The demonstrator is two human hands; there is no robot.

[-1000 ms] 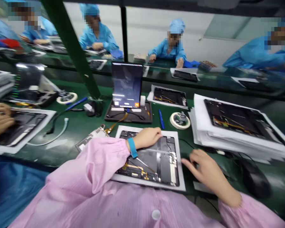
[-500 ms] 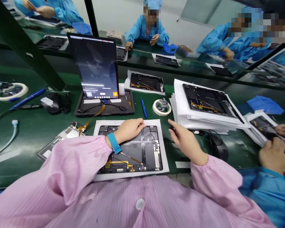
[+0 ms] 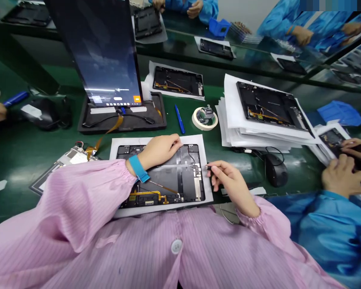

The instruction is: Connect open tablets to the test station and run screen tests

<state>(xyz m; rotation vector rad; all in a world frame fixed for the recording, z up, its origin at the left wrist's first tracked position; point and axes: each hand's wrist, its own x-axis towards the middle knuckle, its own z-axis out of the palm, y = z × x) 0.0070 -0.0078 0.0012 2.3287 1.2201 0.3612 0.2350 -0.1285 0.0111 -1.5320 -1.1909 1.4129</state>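
Left hand [image 3: 161,150] hadn't moved. It lay palm down on the top half of the opened tablet [image 3: 168,180], fingers loosely curled, gripping nothing that I could see. The tablet sat on its white sheet [image 3: 209,196] at the near edge of the tabletop [image 3: 21,156], right against my smock.

The change was in the right hand [image 3: 228,184]. Half a second back it was up off the tabletop between the tablet and the mouse [image 3: 276,174], forefinger out and empty. It had since come in to the tablet's right edge, thumb and forefinger pinched shut on a small dark tool [image 3: 208,167], tip aimed at the narrow board on that side. I read that as tool in hand and lined up; I couldn't confirm contact.

Farther out, the blue pen [image 3: 179,118], tape roll [image 3: 204,118] and paper stack [image 3: 234,132] lay as before. The upright screen [image 3: 102,52] was still lit. A co-worker's hands [image 3: 343,176] worked another tablet at far right.
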